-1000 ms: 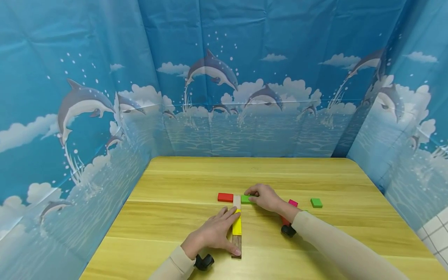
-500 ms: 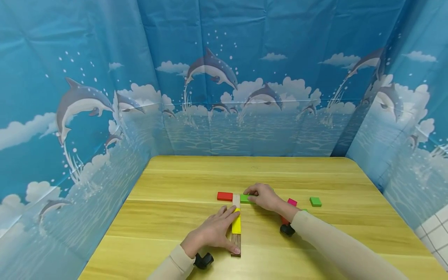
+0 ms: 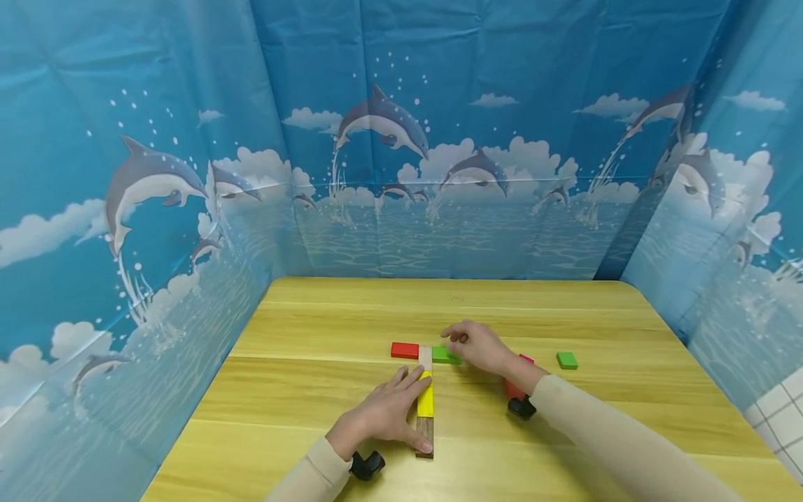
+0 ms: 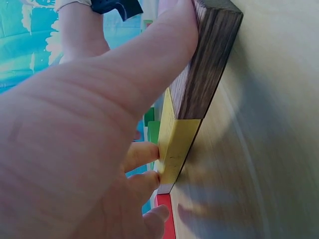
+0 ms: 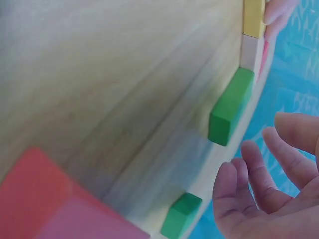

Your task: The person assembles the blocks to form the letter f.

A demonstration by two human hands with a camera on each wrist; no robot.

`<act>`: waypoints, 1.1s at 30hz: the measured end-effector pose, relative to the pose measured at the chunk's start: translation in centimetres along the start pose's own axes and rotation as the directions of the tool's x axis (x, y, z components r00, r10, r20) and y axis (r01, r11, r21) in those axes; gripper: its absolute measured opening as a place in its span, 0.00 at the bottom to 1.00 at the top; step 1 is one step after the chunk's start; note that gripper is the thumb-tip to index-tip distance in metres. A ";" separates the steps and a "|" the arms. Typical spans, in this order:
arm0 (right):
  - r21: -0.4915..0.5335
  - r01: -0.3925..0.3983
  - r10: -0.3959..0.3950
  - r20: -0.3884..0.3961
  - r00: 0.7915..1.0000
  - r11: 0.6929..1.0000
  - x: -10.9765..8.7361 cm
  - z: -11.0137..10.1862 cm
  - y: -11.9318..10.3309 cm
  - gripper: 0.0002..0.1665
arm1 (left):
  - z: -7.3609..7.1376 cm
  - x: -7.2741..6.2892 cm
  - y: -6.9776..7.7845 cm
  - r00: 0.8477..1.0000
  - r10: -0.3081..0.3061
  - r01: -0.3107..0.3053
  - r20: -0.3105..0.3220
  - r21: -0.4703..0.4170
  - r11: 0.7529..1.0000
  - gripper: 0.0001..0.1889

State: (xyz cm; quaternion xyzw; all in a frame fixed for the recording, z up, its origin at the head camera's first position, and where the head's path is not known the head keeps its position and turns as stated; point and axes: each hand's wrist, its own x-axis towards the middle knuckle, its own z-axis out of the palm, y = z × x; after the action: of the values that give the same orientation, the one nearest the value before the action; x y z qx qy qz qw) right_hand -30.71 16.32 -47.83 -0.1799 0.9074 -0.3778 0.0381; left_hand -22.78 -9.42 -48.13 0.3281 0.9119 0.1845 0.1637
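My left hand [image 3: 385, 413] lies over a line of wooden blocks, fingertips on the yellow block [image 3: 426, 404] and thumb on the dark brown block [image 3: 424, 431]. Beyond the yellow one comes a whitish block [image 3: 425, 358]. A red block [image 3: 404, 350] lies at the whitish block's left and a green block [image 3: 442, 355] at its right, forming a T. Holding nothing, my right hand [image 3: 479, 347] hovers just over the green block's right end. In the right wrist view its fingers [image 5: 256, 174] are loosely bent, apart from the green block.
A red block [image 3: 512, 390] and a pink block [image 3: 527, 359] lie partly hidden by my right wrist. Farther right is a square green block [image 3: 567, 360]. The wooden table [image 3: 314, 314] ends at a dolphin-print curtain [image 3: 401, 237] at the back and sides.
My right hand has let go of the green block and lifted slightly up and to the right. The left hand and the line of blocks stay where they were.
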 end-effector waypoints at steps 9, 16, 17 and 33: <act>-0.016 0.016 -0.016 -0.034 0.999 1.000 -1.4 -1.9 0.5 0.18 | -0.1 0.3 -0.2 1.000 0.000 0.000 -0.001 0.016 1.000 0.62; -0.024 0.028 -0.029 -0.044 0.999 0.999 -3.3 -3.4 1.3 0.19 | -0.1 0.2 -0.1 1.000 0.008 -0.008 -0.011 0.007 1.000 0.61; -0.025 0.028 -0.029 -0.046 0.999 0.999 -3.6 -3.6 1.5 0.20 | -0.1 0.2 -0.1 1.000 0.009 -0.009 -0.011 0.005 1.000 0.61; -0.071 0.033 -0.037 -0.057 0.998 0.997 -7.9 -4.8 3.7 0.26 | 0.1 0.1 -0.1 1.000 0.012 -0.012 -0.011 0.000 1.000 0.61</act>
State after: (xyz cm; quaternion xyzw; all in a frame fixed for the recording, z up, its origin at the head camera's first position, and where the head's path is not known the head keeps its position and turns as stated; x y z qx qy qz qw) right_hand -25.38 24.76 -47.54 -0.1862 0.9175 -0.3514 -0.0011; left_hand -22.85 -9.42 -48.24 0.3328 0.9107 0.1872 0.1576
